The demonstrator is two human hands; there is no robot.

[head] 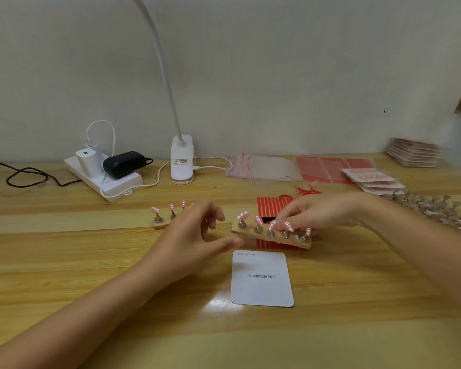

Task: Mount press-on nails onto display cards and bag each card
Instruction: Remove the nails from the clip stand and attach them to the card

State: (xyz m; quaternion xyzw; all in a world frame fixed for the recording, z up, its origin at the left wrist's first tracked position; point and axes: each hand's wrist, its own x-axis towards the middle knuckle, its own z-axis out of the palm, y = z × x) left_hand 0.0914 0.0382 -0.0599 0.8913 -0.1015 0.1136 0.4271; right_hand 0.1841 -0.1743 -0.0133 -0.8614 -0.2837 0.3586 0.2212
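Wooden tabletop, wall behind. White power strip with chargers, far left; clip lamp beside it. Clear bags and finished cards, far right. Blank display card, "Handmade Nail", near centre. Wooden nail stand, five pink nails, lifted over red-striped sheet. Right hand apparently gripping stand from behind. Left hand loosely open, thumb near stand's end. Second stand partly hidden.

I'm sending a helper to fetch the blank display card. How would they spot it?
Start at the wooden table and find the near edge's middle, just in front of the wooden nail stand. The card lies flat there, white with rounded corners, printed "Handmade Nail", with no nails on it.
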